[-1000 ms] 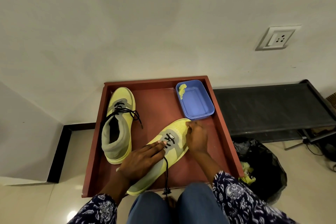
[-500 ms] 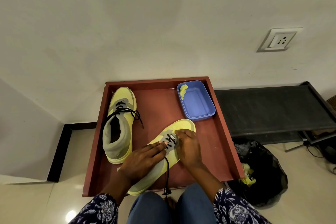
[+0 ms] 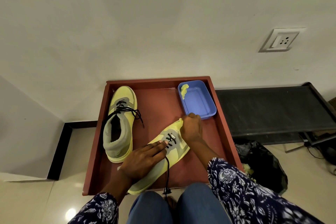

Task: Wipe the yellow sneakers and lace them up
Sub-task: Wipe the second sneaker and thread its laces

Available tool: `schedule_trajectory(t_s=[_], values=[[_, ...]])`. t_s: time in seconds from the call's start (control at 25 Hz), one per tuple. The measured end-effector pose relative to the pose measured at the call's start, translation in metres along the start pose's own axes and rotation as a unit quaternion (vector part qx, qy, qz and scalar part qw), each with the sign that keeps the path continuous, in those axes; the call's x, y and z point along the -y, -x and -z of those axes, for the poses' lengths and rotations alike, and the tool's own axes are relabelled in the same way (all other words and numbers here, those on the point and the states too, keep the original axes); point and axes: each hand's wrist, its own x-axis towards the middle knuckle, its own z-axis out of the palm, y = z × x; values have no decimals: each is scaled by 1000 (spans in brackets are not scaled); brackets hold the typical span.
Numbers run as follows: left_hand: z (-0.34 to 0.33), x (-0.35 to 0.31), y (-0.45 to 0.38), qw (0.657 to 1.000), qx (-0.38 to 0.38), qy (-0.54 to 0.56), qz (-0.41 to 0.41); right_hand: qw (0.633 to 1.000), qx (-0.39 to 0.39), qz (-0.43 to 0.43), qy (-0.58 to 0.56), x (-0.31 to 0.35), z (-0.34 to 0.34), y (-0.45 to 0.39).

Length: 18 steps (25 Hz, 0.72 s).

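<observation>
The wiping step looks to be in hand. The right hand (image 3: pixel 191 127) has a closed grip around a small yellow cloth (image 3: pixel 180 120) and presses it on the toe of the near yellow-and-grey fabric sneaker (image 3: pixel 179 152), which lies slantwise on the red-brown wooden tray (image 3: pixel 222 125). Just behind that grip the left hand (image 3: pixel 143 162) rests flat, fingers straight, steadying the shoe beside its loose black lace (image 3: pixel 167 171). The second yellow sneaker (image 3: pixel 121 123), already laced, stands well to the left of both hands. A blue plastic tub (image 3: pixel 198 100) sits just beyond the right grip. Next, probably, comes threading the dangling lace through the remaining eyelets, which calls for both hands pinching.
</observation>
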Motion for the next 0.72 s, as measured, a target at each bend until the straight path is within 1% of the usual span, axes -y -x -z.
schedule_trajectory(t_s=[0.12, 0.2, 0.24, 0.4, 0.48, 0.52, 0.56, 0.64, 0.68, 0.72], values=[[1, 0, 1, 1000, -1, -2, 1, 998, 26, 59, 22, 8, -2, 3], [2, 0, 2, 1000, -3, 0, 3, 990, 49, 131, 20, 15, -5, 11], [2, -1, 1, 1000, -4, 1, 4, 986, 58, 153, 23, 16, -8, 15], [2, -2, 0, 1000, -2, 2, 0, 970, 102, 217, 23, 3, -10, 11], [2, -2, 0, 1000, 1, 6, 4, 959, 80, 269, 44, -17, -4, 8], [2, -2, 0, 1000, 1, 9, 7, 958, 68, 271, 55, -27, -3, 6], [1, -2, 0, 1000, 1, 13, 9, 965, 48, 253, 58, -37, -2, 5], [0, -2, 0, 1000, 0, 15, 10, 980, -16, 193, 42, -44, 0, 7], [1, -2, 1, 1000, -1, 16, 9, 989, -34, 145, 14, -41, -1, 7], [1, -2, 1, 1000, -1, 17, 9, 992, -37, 119, 7, -37, 0, 10]])
